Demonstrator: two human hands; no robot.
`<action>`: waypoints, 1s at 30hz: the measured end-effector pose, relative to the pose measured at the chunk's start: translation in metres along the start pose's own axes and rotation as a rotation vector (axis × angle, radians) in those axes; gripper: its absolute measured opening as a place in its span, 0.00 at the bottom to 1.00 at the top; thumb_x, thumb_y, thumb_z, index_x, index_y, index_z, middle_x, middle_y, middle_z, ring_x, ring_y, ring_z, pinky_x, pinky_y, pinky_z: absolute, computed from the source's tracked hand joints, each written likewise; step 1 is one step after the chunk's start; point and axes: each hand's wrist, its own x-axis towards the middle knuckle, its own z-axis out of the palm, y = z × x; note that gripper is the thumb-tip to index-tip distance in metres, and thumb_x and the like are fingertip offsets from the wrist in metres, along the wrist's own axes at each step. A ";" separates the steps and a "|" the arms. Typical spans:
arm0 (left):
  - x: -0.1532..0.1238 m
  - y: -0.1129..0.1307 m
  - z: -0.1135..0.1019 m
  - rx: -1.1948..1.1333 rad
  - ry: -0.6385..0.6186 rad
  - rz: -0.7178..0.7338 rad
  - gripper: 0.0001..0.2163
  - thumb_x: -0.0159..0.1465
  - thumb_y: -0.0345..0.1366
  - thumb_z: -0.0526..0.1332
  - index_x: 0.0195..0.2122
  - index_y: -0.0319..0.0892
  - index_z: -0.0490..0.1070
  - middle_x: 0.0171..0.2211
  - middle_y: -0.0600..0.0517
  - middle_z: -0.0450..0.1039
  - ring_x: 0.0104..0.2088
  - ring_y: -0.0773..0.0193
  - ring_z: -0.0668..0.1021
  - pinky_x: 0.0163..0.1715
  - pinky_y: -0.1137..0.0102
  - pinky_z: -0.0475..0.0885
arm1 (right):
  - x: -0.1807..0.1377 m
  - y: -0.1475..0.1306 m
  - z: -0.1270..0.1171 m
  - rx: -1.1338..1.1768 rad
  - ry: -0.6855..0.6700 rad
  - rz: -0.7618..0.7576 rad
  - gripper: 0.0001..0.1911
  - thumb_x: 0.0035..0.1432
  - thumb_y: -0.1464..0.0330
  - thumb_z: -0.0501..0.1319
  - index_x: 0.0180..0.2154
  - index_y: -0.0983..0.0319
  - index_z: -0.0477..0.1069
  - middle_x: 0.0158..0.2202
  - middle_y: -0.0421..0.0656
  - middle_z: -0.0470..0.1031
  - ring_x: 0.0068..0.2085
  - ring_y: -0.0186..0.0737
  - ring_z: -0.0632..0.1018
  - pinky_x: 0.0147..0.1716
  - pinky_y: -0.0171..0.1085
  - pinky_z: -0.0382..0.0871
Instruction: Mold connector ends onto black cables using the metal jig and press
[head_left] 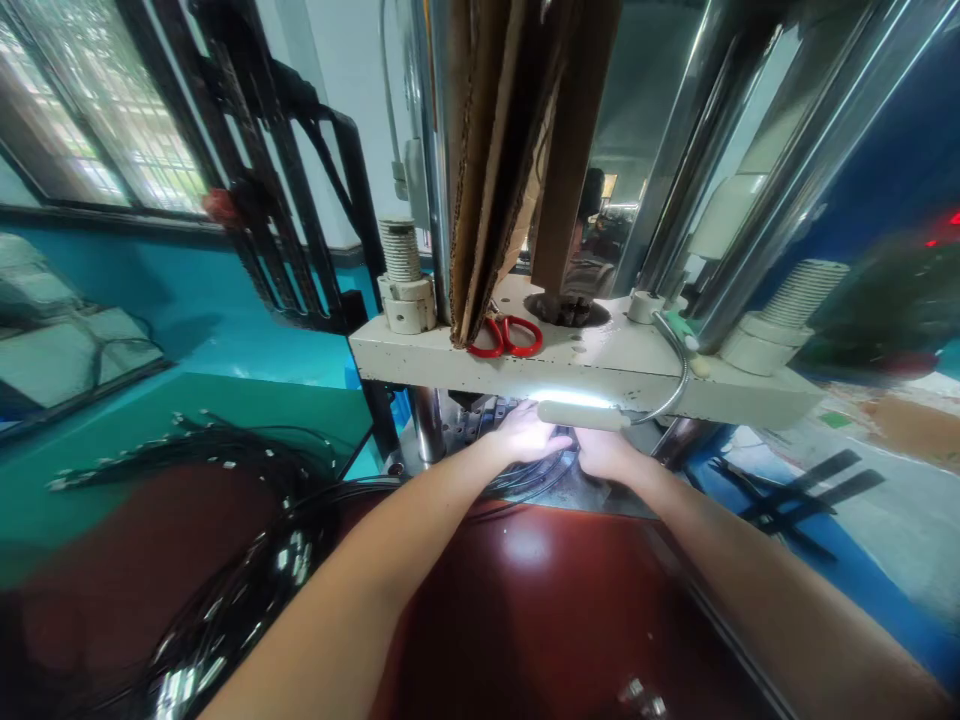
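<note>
Both my arms reach under the white machine plate [465, 372]. Under its front edge, beside a lit lamp [581, 412], is my left hand [525, 436], its thumb held apart from the other fingers; glare blurs the fingertips. Close on its right, my right hand [600, 452] is partly hidden behind the lamp, and its fingers do not show. Black cables [525, 482] run in from the left and pass below my hands on the metal bed. Whatever lies between the fingers is too bright and covered to make out.
Red-handled scissors [523, 336] and folded cardboard [480, 180] rest on the plate. A large bundle of black cables [247, 590] lies at left across the dark red tabletop [540, 620] and the green table [247, 400]. Metal columns [795, 150] rise at right.
</note>
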 end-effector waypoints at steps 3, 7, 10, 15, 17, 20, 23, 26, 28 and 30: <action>-0.002 -0.001 -0.005 -0.020 0.006 -0.003 0.22 0.61 0.48 0.50 0.51 0.40 0.62 0.53 0.45 0.64 0.52 0.55 0.67 0.51 0.61 0.61 | 0.006 0.009 -0.006 -0.002 -0.012 0.016 0.18 0.47 0.77 0.55 0.42 0.66 0.71 0.39 0.51 0.75 0.43 0.46 0.74 0.42 0.39 0.66; -0.023 -0.016 -0.013 -0.021 0.051 -0.135 0.22 0.61 0.46 0.50 0.51 0.37 0.61 0.49 0.43 0.67 0.51 0.56 0.68 0.52 0.61 0.61 | 0.011 0.005 -0.011 -0.003 0.041 0.027 0.22 0.47 0.82 0.50 0.42 0.65 0.72 0.39 0.50 0.76 0.44 0.46 0.74 0.46 0.43 0.65; -0.047 -0.033 -0.017 -0.021 0.043 -0.188 0.22 0.62 0.44 0.49 0.54 0.38 0.58 0.54 0.43 0.63 0.53 0.57 0.66 0.52 0.62 0.60 | 0.008 -0.010 -0.012 0.017 0.089 -0.029 0.26 0.47 0.82 0.49 0.47 0.63 0.69 0.45 0.49 0.74 0.49 0.46 0.71 0.49 0.45 0.62; -0.070 -0.043 -0.017 -0.037 0.020 -0.120 0.23 0.63 0.44 0.47 0.58 0.39 0.54 0.59 0.45 0.55 0.59 0.59 0.59 0.56 0.61 0.55 | 0.005 -0.032 -0.016 0.032 0.115 -0.184 0.27 0.49 0.81 0.49 0.52 0.67 0.64 0.52 0.52 0.67 0.52 0.47 0.68 0.51 0.45 0.62; -0.067 -0.040 -0.015 -0.029 0.019 -0.072 0.25 0.63 0.44 0.48 0.59 0.38 0.52 0.60 0.45 0.54 0.59 0.59 0.58 0.58 0.61 0.54 | 0.007 -0.035 -0.018 0.017 0.126 -0.228 0.26 0.51 0.81 0.47 0.53 0.68 0.64 0.51 0.53 0.68 0.52 0.46 0.69 0.51 0.45 0.63; -0.057 -0.035 -0.013 0.004 0.005 0.010 0.25 0.63 0.43 0.49 0.59 0.36 0.51 0.60 0.43 0.54 0.60 0.58 0.57 0.58 0.61 0.52 | 0.012 -0.035 -0.017 -0.003 0.137 -0.246 0.25 0.53 0.80 0.47 0.53 0.68 0.63 0.50 0.53 0.69 0.52 0.46 0.69 0.51 0.44 0.63; -0.047 -0.034 -0.009 0.017 0.018 0.008 0.25 0.63 0.44 0.49 0.57 0.35 0.54 0.58 0.41 0.57 0.58 0.57 0.59 0.57 0.62 0.54 | 0.017 -0.035 -0.014 -0.006 0.144 -0.254 0.22 0.58 0.78 0.46 0.54 0.66 0.63 0.49 0.53 0.70 0.51 0.47 0.70 0.50 0.46 0.64; -0.039 -0.035 -0.004 -0.009 0.049 -0.057 0.23 0.63 0.44 0.49 0.54 0.35 0.58 0.53 0.41 0.64 0.54 0.56 0.65 0.54 0.62 0.59 | 0.023 -0.038 -0.009 -0.013 0.150 -0.223 0.21 0.59 0.77 0.45 0.52 0.62 0.64 0.46 0.51 0.72 0.47 0.47 0.72 0.49 0.46 0.63; -0.036 -0.036 0.000 -0.036 0.041 -0.100 0.21 0.63 0.45 0.48 0.52 0.36 0.60 0.49 0.42 0.67 0.51 0.55 0.68 0.51 0.61 0.62 | 0.026 -0.040 -0.006 -0.014 0.158 -0.174 0.21 0.59 0.77 0.45 0.51 0.62 0.65 0.43 0.51 0.73 0.44 0.47 0.73 0.49 0.46 0.62; -0.034 -0.037 0.003 -0.056 0.022 -0.125 0.21 0.63 0.47 0.46 0.52 0.38 0.60 0.47 0.43 0.68 0.49 0.55 0.69 0.49 0.60 0.64 | 0.029 -0.042 -0.004 -0.008 0.169 -0.141 0.19 0.60 0.76 0.46 0.50 0.63 0.66 0.42 0.51 0.73 0.42 0.48 0.74 0.48 0.46 0.62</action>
